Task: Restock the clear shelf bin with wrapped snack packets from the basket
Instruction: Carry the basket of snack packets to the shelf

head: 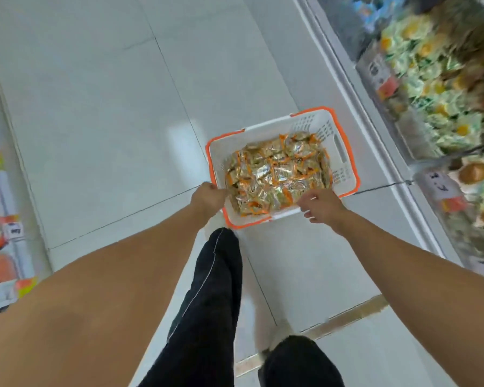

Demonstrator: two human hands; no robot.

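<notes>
Closest to you are your own legs in black trousers (207,317), standing on the pale glossy tiled floor (95,121) of the aisle.

Just past your knees, both arms reach down to the white perforated plastic basket with the orange rim (344,163), which sits on the floor beside the base of the shelving on your right. Your left hand (207,198) is curled into a fist at the near left corner of the basket; looks like it's gripping the rim there, though your knuckles hide the actual contact. Your right hand (320,205) hovers at the near edge with fingers loose and spread, holding nothing as far as I can see.

The basket is still loaded: a thick layer of shiny foil snack packets with orange trim (277,174) covers the whole bottom.

Further out on the right, the shelf holds clear plastic bins of green-and-yellow wrapped snacks (430,88), pretty blurry. I honestly can't tell which bin is the one you're meant to fill, or whether any of the basket's packets are in it yet.

So my read: you're basically at the start. Nothing's in hand, the basket's full, and all the grabbing and dropping is still ahead.
</notes>
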